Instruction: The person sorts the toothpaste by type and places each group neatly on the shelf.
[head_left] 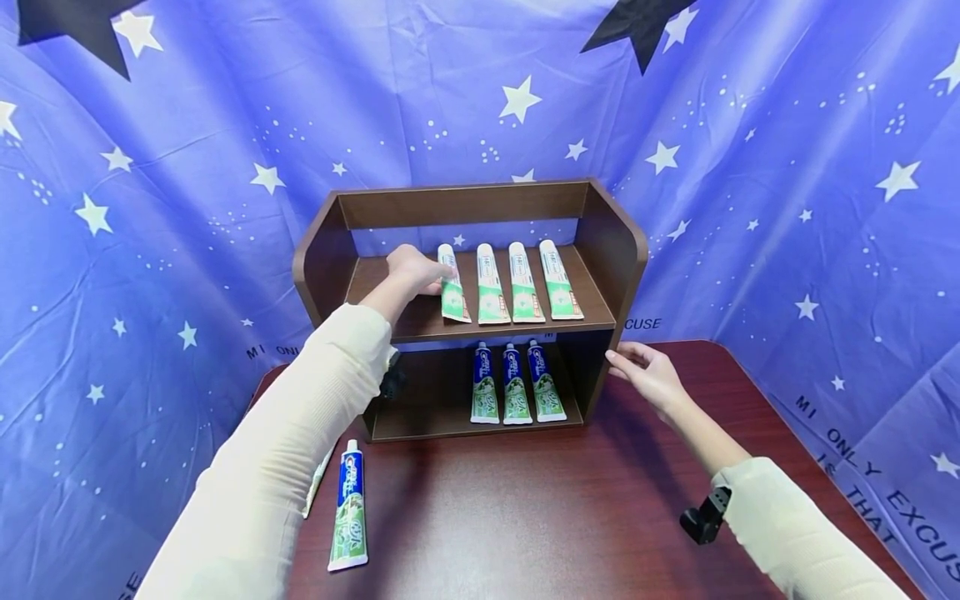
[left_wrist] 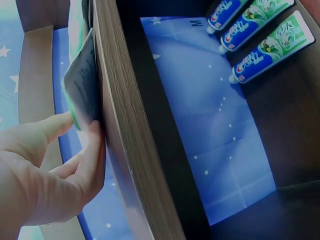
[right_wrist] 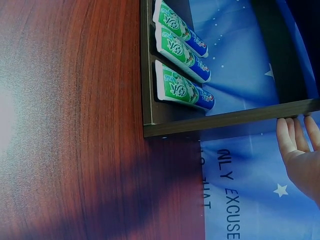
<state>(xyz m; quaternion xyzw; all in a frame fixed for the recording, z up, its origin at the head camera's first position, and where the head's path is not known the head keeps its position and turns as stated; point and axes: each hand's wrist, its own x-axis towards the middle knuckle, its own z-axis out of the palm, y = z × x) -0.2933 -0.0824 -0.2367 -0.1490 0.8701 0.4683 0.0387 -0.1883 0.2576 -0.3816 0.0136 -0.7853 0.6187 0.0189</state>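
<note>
In the head view my left hand pinches a white-and-green toothpaste tube, leftmost of a row on the upper shelf. The left wrist view shows this tube edge-on at the shelf board, thumb on one side and fingers on the other. Beside it lie several matching tubes, caps toward the back. My right hand has its fingertips against the outer side of the brown shelf unit. In the right wrist view those fingers are fairly straight and touch the side panel.
Three blue-and-green toothpaste tubes lie on the right part of the lower shelf. Another blue-and-green tube is on the reddish table at front left, next to a white tube mostly hidden by my sleeve. A starry blue curtain hangs behind.
</note>
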